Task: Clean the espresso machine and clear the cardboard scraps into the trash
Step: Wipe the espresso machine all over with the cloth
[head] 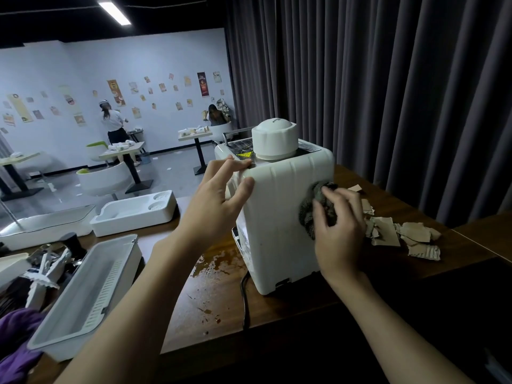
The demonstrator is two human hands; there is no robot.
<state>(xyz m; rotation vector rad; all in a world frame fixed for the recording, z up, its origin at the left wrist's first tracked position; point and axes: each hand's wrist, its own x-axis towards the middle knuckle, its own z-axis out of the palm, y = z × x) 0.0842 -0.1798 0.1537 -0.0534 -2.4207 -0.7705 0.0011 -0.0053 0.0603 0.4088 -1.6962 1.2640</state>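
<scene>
A white espresso machine (279, 223) with a domed white cap stands upright on the dark wooden table (216, 295), its back panel facing me. My left hand (221, 198) grips its top left corner, fingers over the edge. My right hand (338, 228) presses a crumpled grey-green cloth (307, 214) against the machine's right side. Torn cardboard scraps (399, 231) lie in a loose pile on the table just right of the machine. No trash bin is in view.
A brown spill stain (216, 261) and the black power cord (245, 306) lie left of the machine's base. White trays (83, 297) (133, 214) and a heap of utensils (41, 270) fill the left. A dark curtain hangs behind. Two people stand far back.
</scene>
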